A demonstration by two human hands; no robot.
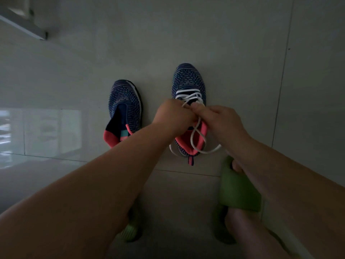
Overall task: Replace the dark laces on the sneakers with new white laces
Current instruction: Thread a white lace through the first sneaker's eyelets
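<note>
Both hands (173, 116) (220, 120) pinch the white lace (197, 135) half-threaded through the navy sneaker (188, 81)

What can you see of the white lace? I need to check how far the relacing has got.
The white lace is a thin round cord, threaded through the lower eyelets of the right-hand sneaker in crossing rows. Both hands, left hand and right hand, pinch it above the tongue. Its loose ends loop over the pink collar and trail onto the floor tiles on either side of the heel.
</note>
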